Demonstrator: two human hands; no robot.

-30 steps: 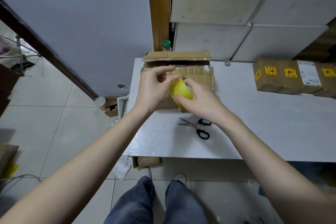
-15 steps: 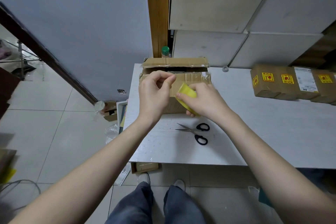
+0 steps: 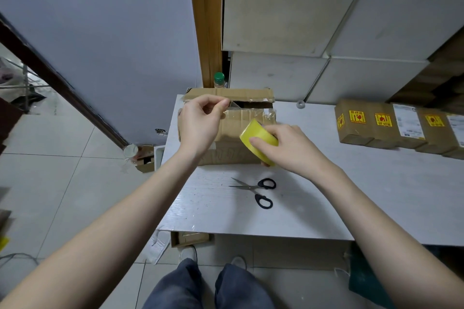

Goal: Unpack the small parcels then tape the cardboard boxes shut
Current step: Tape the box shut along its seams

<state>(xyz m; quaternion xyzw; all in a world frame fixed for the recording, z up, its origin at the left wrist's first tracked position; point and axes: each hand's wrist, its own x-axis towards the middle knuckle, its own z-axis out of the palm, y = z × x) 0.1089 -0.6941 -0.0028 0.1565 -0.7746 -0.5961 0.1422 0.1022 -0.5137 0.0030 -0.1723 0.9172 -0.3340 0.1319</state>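
On the desk's (image 3: pixel 376 195) far left, the cardboard box (image 3: pixel 241 123) waits. The left hand (image 3: pixel 200 128) pinches the tape end; the right hand (image 3: pixel 288 145) grips the yellow tape roll (image 3: pixel 256 137). The strip should stay taut and centred over the flap seam.

L hand (image 3: pixel 200 125) pinches the clear tape end above the cardboard box (image 3: pixel 233 133); R hand (image 3: pixel 288 148) grips the yellow tape roll (image 3: pixel 256 138) just beside it. Black-handled scissors (image 3: pixel 258 190) lie on the white table (image 3: pixel 376 195) near the box, w/ labelled small parcels (image 3: pixel 401 125) well apart at right.
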